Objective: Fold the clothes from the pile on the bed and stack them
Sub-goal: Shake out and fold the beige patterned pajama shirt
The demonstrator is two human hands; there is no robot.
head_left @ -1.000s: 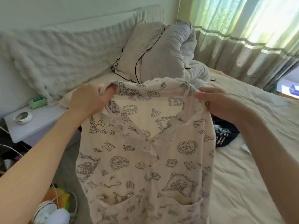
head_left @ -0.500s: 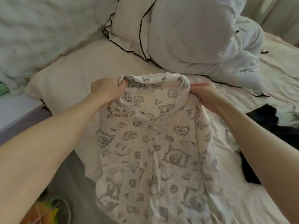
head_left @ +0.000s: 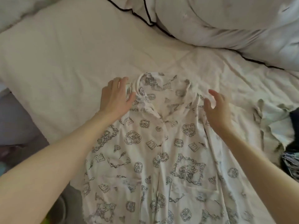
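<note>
A cream pyjama shirt (head_left: 155, 159) printed with grey cartoon drawings lies front up on the bed (head_left: 72, 50), collar toward the pillows, its lower part hanging off the near edge. My left hand (head_left: 115, 97) rests flat with straight fingers on the shirt's left shoulder beside the collar. Over the right shoulder, my right hand (head_left: 216, 107) hovers with fingers spread and relaxed, holding nothing. The rest of the clothes pile (head_left: 289, 151) lies at the right edge, dark and pale pieces, partly cut off.
A grey duvet with black piping (head_left: 226, 25) is bunched across the top right of the bed. A cream pillow (head_left: 13, 15) lies at the top left. The floor (head_left: 19, 126) shows at the left, beside the bed's edge.
The shirt was held up by its shoulders in both hands; now it lies spread on the bed. Both hands have let go and opened, and my view has tilted downward.
</note>
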